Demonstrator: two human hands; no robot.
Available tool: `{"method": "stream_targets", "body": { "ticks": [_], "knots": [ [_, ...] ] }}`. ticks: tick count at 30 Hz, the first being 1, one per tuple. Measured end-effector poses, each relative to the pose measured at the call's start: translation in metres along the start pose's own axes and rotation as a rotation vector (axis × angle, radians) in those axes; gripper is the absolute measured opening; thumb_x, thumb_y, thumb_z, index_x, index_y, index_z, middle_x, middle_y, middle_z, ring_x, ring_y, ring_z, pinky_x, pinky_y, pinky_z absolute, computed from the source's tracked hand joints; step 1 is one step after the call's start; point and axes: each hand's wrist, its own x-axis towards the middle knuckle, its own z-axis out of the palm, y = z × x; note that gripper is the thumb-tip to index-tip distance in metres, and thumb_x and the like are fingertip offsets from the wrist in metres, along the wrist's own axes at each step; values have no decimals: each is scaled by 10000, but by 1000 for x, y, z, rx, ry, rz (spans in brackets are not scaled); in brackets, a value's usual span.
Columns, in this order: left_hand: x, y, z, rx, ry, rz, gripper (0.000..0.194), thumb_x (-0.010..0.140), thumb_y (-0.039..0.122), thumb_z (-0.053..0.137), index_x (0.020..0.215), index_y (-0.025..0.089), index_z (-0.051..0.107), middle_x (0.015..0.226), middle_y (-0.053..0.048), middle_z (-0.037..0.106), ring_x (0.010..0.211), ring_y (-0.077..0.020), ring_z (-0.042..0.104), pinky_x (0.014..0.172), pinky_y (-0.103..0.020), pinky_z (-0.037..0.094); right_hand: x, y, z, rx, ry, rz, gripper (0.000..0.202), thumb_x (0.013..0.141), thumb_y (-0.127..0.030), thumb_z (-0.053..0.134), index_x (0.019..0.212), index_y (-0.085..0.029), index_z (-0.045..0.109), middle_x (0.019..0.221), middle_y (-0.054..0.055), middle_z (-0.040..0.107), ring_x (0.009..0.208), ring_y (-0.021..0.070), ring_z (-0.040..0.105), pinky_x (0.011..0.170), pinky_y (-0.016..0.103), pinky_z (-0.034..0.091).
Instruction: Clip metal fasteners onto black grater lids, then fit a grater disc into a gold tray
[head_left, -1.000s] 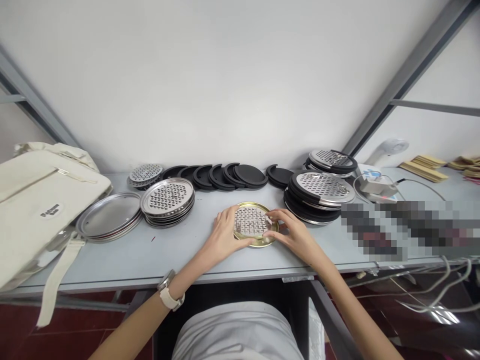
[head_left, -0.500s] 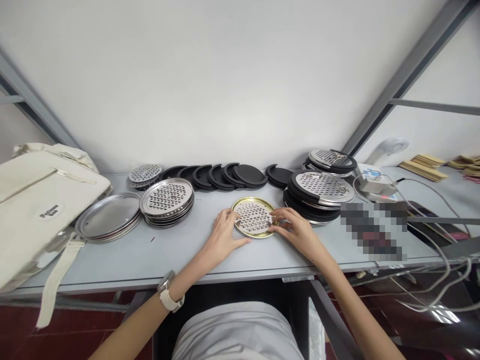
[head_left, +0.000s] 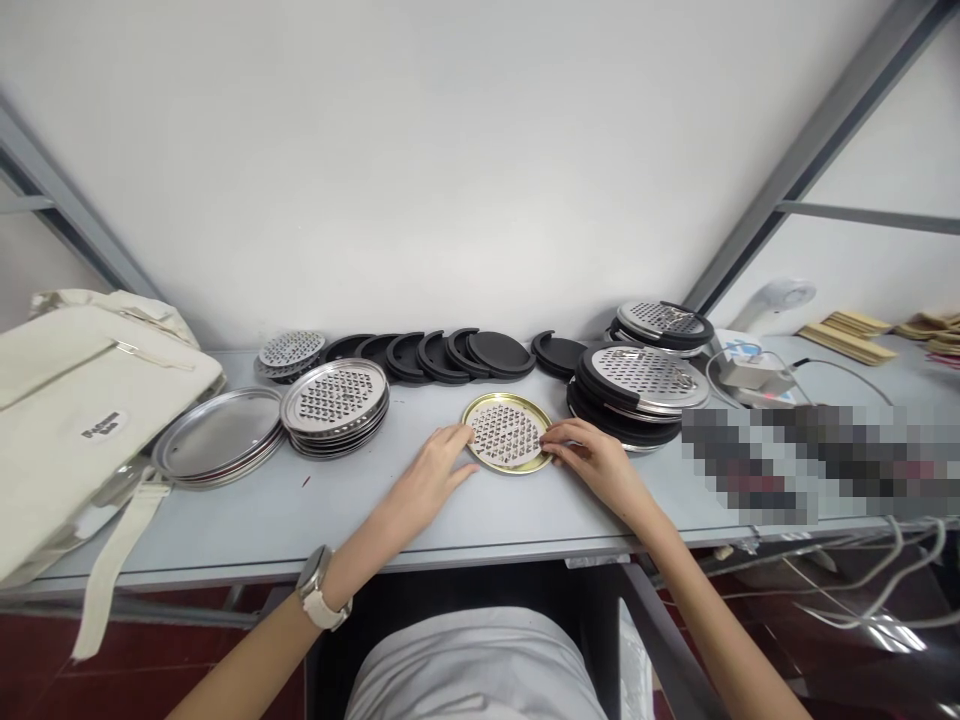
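A round perforated grater plate [head_left: 505, 435] lies inside a shallow gold-rimmed lid [head_left: 534, 461] on the desk in front of me. At its left edge, my left hand [head_left: 437, 470] rests its fingertips against the rim, thumb spread away and fingers apart. My right hand [head_left: 600, 467] pinches the plate's right edge between thumb and fingers. Left of my hands stands a stack of metal-rimmed grater discs [head_left: 335, 397], beside plain metal lids [head_left: 221, 435]. To the right is a stack of black-edged graters [head_left: 646, 374].
Black round holders [head_left: 499, 354] line the wall, with small grater plates [head_left: 291, 349] at their left end. A cream backpack [head_left: 97, 420] fills the left side. A second grater stack [head_left: 660, 322], a white power adapter [head_left: 750, 370] and cables are at the right.
My left hand has drawn slightly left and its thumb has moved off the lid's front edge. The plate sits a little further left in the lid. My right hand stays at its edge.
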Motion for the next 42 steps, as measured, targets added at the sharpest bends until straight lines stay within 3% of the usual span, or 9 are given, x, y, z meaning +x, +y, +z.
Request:
{"method": "stream_targets", "body": {
  "ticks": [2, 5, 13, 20, 24, 27, 29, 33, 42],
  "knots": [
    [-2, -1, 0, 15, -27, 20, 125, 924, 262, 473, 1004, 226, 562, 1103, -54, 565, 1024, -217, 553, 916, -354, 454, 1, -2, 0, -13, -3, 7, 232, 891, -398, 535, 885, -218, 681, 961, 78, 662, 725, 200, 642, 628, 338, 558],
    [-3, -2, 1, 62, -78, 66, 193, 959, 233, 376, 948, 225, 569, 1029, -40, 569, 931, -194, 577, 858, -322, 469, 2, -6, 1, -54, -4, 17, 190, 877, -360, 556, 901, -219, 680, 889, 59, 693, 764, 217, 654, 672, 345, 547],
    [-4, 3, 1, 352, -146, 244, 267, 955, 84, 316, 1032, 202, 541, 942, -43, 579, 847, -183, 565, 738, -295, 467, 2, -10, 3, -16, 6, 94, 212, 877, -320, 542, 951, -201, 701, 957, 63, 717, 886, 230, 664, 782, 353, 536],
    [-39, 25, 11, 544, -203, 522, 224, 922, 56, 394, 1080, 121, 539, 895, -59, 600, 812, -199, 571, 693, -325, 493, -4, -26, 8, 42, -118, 72, 196, 875, -298, 549, 950, -195, 697, 1034, 69, 692, 960, 216, 640, 815, 326, 520],
    [-44, 26, 1, 335, -152, 387, 350, 924, 234, 525, 1263, 186, 447, 1145, -71, 583, 1059, -202, 544, 912, -350, 473, -2, -38, 13, 36, -170, 6, 203, 902, -286, 509, 951, -210, 690, 1042, 63, 686, 987, 213, 628, 899, 350, 480],
    [-32, 6, -13, 221, -70, 166, 968, 673, 556, 744, 1425, 194, 254, 1419, -144, 375, 1308, -307, 353, 1081, -461, 344, -3, -43, 16, 13, -191, -26, 196, 905, -317, 525, 1002, -214, 662, 1075, 63, 667, 1009, 212, 611, 930, 357, 461],
    [-25, -10, -19, 141, -127, 98, 1142, 573, 646, 757, 1457, 196, 190, 1464, -161, 308, 1344, -343, 302, 1101, -496, 306, -6, -43, 18, -25, -204, -29, 246, 879, -342, 579, 1089, -220, 623, 1132, 66, 638, 1053, 219, 582, 955, 367, 444],
    [-23, -24, -17, 38, -173, 31, 1147, 567, 660, 750, 1465, 213, 193, 1462, -141, 327, 1343, -336, 316, 1105, -483, 294, -10, -46, 23, -123, -248, -14, 392, 865, -375, 607, 1229, -244, 547, 1165, 70, 600, 1076, 228, 536, 951, 382, 439],
    [-29, -13, -9, 33, -117, -11, 1087, 575, 635, 760, 1442, 244, 235, 1424, -109, 367, 1306, -322, 345, 1078, -465, 305, -5, -50, 27, -205, -302, -26, 530, 858, -392, 615, 1342, -282, 428, 1203, 80, 573, 1113, 245, 500, 966, 423, 424]
  ]
}}
